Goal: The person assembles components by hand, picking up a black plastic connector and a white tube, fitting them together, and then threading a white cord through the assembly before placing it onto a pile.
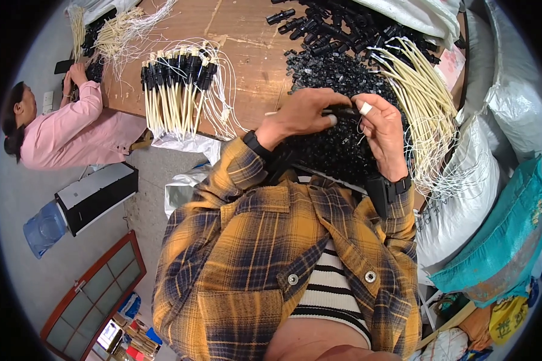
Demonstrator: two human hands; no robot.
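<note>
My left hand (304,112) is closed around a black plastic fitting (342,111), mostly hidden by the fingers. A short cream tube end (271,113) sticks out on the hand's left side. Close by on the right, my right hand (384,129) pinches at the fitting's right end; what lies between its fingertips is too small to make out. White tape wraps its thumb, and a thin white wire hangs below it. Both hands are above a heap of small black clear-glinting plastic pieces (325,75) on the table.
Cream tubes with white wires (424,90) lie to the right. A bundle of tubes with black fittings (174,90) lies left on the brown table (247,60). Black fittings (337,27) are piled at the back. White sacks (464,192) crowd the right; a person in pink (72,129) works at left.
</note>
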